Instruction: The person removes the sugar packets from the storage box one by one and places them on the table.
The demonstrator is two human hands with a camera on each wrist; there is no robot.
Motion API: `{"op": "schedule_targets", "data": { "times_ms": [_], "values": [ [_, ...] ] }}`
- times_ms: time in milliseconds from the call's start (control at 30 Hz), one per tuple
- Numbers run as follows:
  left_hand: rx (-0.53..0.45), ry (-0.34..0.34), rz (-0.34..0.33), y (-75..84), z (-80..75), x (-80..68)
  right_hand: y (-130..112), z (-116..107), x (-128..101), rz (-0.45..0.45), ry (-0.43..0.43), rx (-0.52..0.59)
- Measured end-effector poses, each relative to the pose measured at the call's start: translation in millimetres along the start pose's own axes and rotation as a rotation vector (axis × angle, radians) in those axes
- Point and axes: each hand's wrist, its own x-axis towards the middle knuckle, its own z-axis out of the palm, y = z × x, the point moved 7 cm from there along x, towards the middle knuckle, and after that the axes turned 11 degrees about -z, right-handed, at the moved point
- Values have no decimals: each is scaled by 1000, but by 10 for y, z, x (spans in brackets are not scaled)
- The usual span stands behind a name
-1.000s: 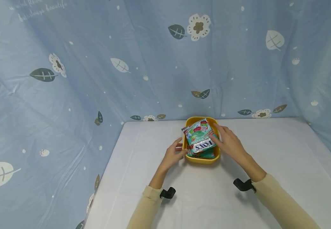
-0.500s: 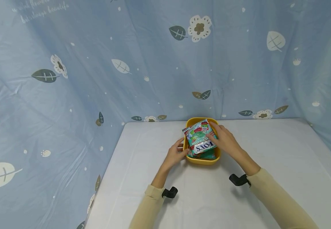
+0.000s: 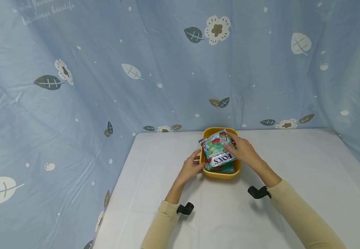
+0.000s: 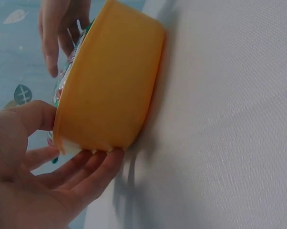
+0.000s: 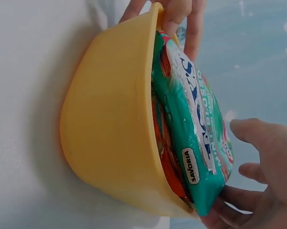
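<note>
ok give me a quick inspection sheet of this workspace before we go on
surface: white tabletop, faint creases
job's things: yellow tub near the tabletop's far edge; green Fox's packet tilted on top, more packaging beneath it
clutter: nothing seen
left hand: holds the tub's side, thumb at the rim, fingers against the outer wall
right hand: fingers at the Fox's packet's edge; firm grip can't be confirmed
cables: nothing seen
surroundings: blue curtain with leaf and flower print; beige sleeves; a black device at each wrist
</note>
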Motion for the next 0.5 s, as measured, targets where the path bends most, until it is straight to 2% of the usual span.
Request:
{"op": "schedule_targets", "data": {
  "times_ms": [167,500],
  "values": [
    [-2,0,1,7,-5,-8,20,37,33,19,-30,-2],
    [-23,-16,-17,12,13,-12,20,68,76,26,-29,-32]
  ]
}}
